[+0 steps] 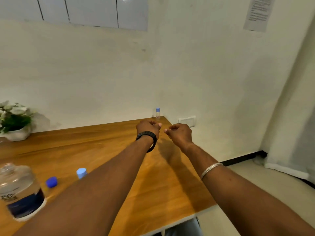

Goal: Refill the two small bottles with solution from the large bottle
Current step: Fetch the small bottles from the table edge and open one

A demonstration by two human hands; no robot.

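Note:
A small clear bottle [158, 114] with a light-blue cap stands upright at the table's far right corner. My left hand [148, 127] and my right hand [179, 133] are stretched out just short of it, side by side. Both have curled fingers and nothing visible in them, and neither touches the bottle. The large clear bottle [20, 191], with a dark blue label, stands at the near left, and its mouth looks uncapped. A dark blue cap [51, 181] lies on the table beside it. A second light-blue cap [81, 172] shows above my left forearm, which hides whatever is under it.
The wooden table [102, 150] meets the white wall at the back, and its right edge drops to the floor. A white pot of flowers [15, 123] stands at the far left. A wall socket [187, 120] sits right of the far corner.

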